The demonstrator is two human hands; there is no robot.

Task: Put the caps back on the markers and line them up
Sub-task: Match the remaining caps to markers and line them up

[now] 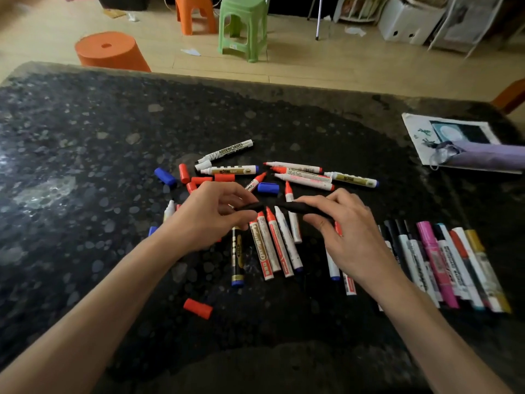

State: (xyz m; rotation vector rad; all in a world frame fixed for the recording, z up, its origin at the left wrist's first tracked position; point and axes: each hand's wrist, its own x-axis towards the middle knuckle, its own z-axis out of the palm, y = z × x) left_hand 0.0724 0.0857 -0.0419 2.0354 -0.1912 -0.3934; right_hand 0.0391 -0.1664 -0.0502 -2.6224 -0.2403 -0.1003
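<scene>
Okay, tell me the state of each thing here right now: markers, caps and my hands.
left hand, pinching the black cap.
right hand, gripping the black marker.
black cap, off, just short of the marker's tip.
black marker, uncapped, held in the air.
row of markers at the right, capped, lined up side by side.
middle markers, uncapped, loose.
red cap, loose, lying alone.

Soft light leaves the pale floor bright and the dark bench dim. A milky glare patch lies on the bench's left, a shadow over its near edge. The wide lens bows the bench's far edge and tilts the stools; the top left corner is smeared. Print on the middle markers reads clearly, but the black cap in the left hand and black marker in the right hand melt into the dark surface.
</scene>
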